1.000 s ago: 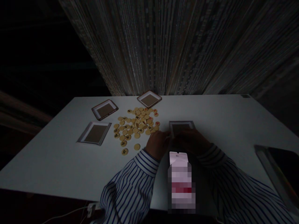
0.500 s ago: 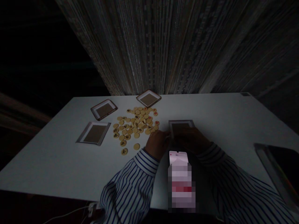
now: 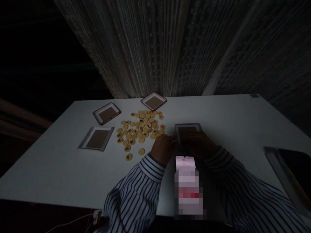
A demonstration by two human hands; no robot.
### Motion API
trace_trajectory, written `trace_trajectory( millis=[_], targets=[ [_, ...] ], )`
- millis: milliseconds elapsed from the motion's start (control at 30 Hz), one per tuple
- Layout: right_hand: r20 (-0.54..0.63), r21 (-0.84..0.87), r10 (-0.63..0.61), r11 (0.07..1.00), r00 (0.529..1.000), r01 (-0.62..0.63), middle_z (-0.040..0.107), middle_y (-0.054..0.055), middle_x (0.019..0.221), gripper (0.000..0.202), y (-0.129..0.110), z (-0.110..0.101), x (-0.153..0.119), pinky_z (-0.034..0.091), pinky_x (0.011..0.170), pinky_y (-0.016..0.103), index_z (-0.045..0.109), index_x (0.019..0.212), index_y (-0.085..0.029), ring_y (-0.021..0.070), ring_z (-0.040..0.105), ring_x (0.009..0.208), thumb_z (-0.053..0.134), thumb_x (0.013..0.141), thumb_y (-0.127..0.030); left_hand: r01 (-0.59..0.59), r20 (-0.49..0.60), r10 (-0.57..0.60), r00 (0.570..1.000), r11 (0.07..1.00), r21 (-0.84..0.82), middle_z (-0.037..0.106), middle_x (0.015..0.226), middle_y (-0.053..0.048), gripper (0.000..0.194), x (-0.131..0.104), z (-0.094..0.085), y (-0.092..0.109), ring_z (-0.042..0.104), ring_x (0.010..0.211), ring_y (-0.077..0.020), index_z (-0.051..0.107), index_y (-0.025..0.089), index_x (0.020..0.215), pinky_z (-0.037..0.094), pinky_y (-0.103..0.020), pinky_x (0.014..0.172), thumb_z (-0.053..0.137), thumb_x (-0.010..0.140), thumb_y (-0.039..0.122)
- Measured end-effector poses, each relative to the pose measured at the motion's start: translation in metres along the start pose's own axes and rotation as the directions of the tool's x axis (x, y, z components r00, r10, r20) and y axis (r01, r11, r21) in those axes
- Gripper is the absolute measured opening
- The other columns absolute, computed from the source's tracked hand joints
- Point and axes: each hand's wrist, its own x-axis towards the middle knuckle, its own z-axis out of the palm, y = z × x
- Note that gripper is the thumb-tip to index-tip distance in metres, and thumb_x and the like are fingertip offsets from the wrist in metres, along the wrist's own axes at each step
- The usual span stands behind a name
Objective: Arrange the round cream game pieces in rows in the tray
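On white table [image 3: 60, 161], tray [image 3: 186, 130], left hand [image 3: 163, 149] beside, right hand [image 3: 199, 144] overlapping, far edge crosswise, long axis and fingers' grip indiscernible

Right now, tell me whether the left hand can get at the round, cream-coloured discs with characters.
Probably yes: the left hand sits just beside the near-right edge of the round, cream-coloured discs, with nothing visible between, though it also seems near the shallow, pale-rimmed rectangular tray.

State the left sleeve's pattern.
Left sleeve: blue stripes on a pale ground, best in the head view.
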Motion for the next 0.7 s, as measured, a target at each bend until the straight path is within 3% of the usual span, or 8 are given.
trace_trajectory(
  millis=[300, 433, 700],
  targets=[
    [0.013, -0.05, -0.011, 0.999, 1.0, 0.011, 0.066, 0.004, 0.074, 0.018, 0.001, 0.001, -0.001, 0.038, 0.07, 0.032, 0.068, 0.076, -0.019, 0.017, 0.056, 0.075, 0.052, 0.08, -0.026, -0.007, 0.003, 0.007, 1.0, 1.0, -0.004, 0.066, 0.088, -0.009, 0.027, -0.001, 0.0, -0.001, 0.06, 0.087, -0.0218, 0.062, 0.015, 0.105, 0.047, -0.036, 0.077, 0.048, 0.082, 0.018],
    [-0.033, -0.027, 0.013, 1.0, 0.999, -0.014, 0.068, 0.003, 0.077, 0.018, 0.007, -0.005, -0.003, 0.04, 0.07, 0.03, 0.068, 0.08, -0.021, 0.0159, 0.058, 0.076, 0.052, 0.081, -0.028, -0.017, 0.008, 0.017, 1.0, 1.0, -0.023, 0.066, 0.089, -0.008, 0.026, -0.001, 0.001, -0.001, 0.059, 0.088, -0.0216, 0.062, 0.016, 0.104, 0.046, -0.036, 0.078, 0.05, 0.082, 0.018],
    [-0.008, -0.082, 0.019, 0.996, 1.0, -0.02, 0.069, 0.002, 0.078, 0.014, 0.015, -0.013, -0.005, 0.042, 0.065, 0.03, 0.068, 0.083, -0.022, 0.0155, 0.059, 0.072, 0.055, 0.076, -0.023, -0.009, 0.09, 0.01, 0.996, 1.0, -0.015, 0.065, 0.089, -0.008, 0.026, 0.0, 0.001, 0.008, 0.056, 0.089, -0.0208, 0.062, 0.018, 0.105, 0.045, -0.035, 0.078, 0.05, 0.083, 0.021]
  ],
)
